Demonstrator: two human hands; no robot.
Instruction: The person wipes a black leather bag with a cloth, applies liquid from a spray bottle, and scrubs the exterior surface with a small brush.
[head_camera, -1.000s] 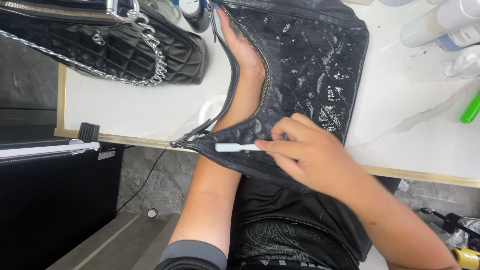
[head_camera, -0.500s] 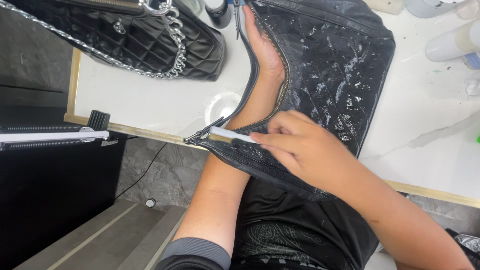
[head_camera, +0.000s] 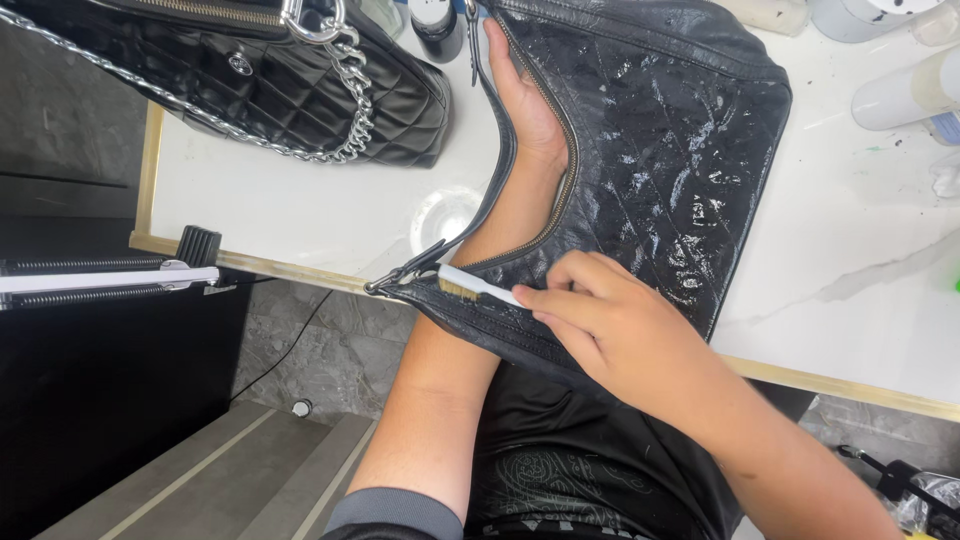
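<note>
A white marble-patterned tabletop with a thin gold edge (head_camera: 300, 215) fills most of the head view, and on it lies a large black quilted leather shoulder bag with a wet, glossy sheen (head_camera: 670, 150), its lower corner hanging over the table's near edge toward the person's lap. At upper left rests a second black quilted handbag with a silver chain strap (head_camera: 300, 90), well apart from the first, its chain trailing across the white surface. The person's left hand (head_camera: 525, 100) is pushed into the open zipped mouth of the shoulder bag, forearm running up from below, palm and fingers flat against the lining; whether it grips anything inside cannot be told. The right hand (head_camera: 610, 330) is closed around the handle of a small white brush with pale bristles (head_camera: 475, 287), pinching it between thumb and fingers, the bristle head pressed against the bag's dark edge just beside the zip end and its metal strap ring. White cylindrical bottles (head_camera: 900, 95) stand and lie along the table's far right, near the bag. A small dark-capped bottle (head_camera: 437, 25) sits between the two bags at the top edge.
</note>
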